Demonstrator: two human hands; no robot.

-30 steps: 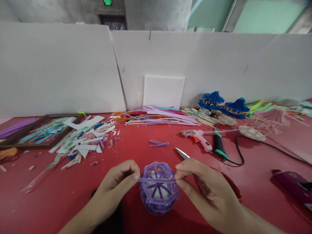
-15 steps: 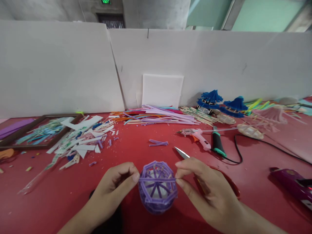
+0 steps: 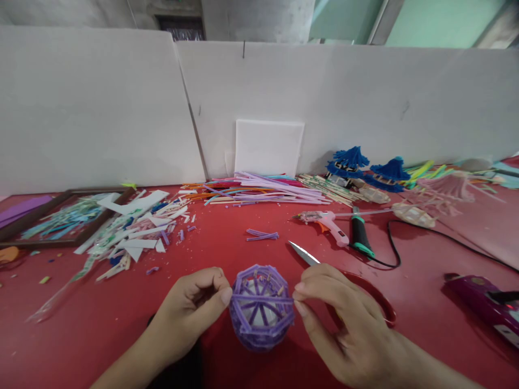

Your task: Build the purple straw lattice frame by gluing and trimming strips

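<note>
A round purple basket-like frame (image 3: 261,335) of pipe-cleaner strips stands on the red table (image 3: 227,237), with spokes crossing its pale middle. A straight purple strip (image 3: 263,299) stretches across its top. My left hand (image 3: 198,308) pinches the strip's left end between thumb and forefinger. At the right end, the thumb and forefinger of my right hand (image 3: 344,319) are closed on the tip. Scissors with red handles (image 3: 383,300) lie partly hidden under my right hand, their blade (image 3: 304,253) pointing to the back left.
Behind are short purple pieces (image 3: 263,235), a pink glue gun (image 3: 330,227), a black-and-green tool (image 3: 360,235) and a strip pile (image 3: 267,189). White scraps (image 3: 141,232) and a brown frame (image 3: 77,241) lie left. A magenta device (image 3: 482,302) is at right; blue-roofed models (image 3: 351,162) stand behind.
The view has shifted slightly. Both hands keep their pinch on the strip across the purple frame, with my right fingers slightly changed in pose.
</note>
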